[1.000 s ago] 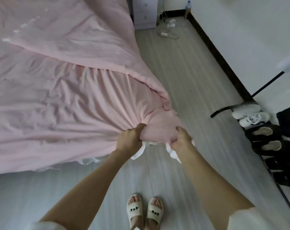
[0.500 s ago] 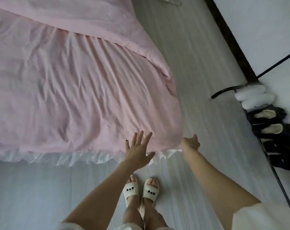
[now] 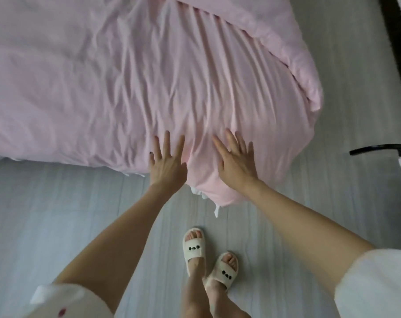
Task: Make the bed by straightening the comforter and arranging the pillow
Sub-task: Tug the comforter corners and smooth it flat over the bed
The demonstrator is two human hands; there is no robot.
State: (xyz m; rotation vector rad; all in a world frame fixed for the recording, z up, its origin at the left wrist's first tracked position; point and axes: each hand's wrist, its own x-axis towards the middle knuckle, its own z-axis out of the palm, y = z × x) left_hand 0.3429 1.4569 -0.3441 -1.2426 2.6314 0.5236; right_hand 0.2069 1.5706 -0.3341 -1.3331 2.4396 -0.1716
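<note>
Pink comforter (image 3: pixel 126 72), corner of bed
Left hand (image 3: pixel 166 165) and right hand (image 3: pixel 237 165): fingers straight and spread, palms flat on fabric

Soft, even daylight with faint shadows and no glare; slight overall softness, and wide-angle bending toward the edges.

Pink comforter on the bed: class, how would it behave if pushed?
The pink fabric comforter looks floppy: it drapes off the bed corner. It would probably bunch, not slide whole, as ridges fan from the flat left hand and right hand.
</note>
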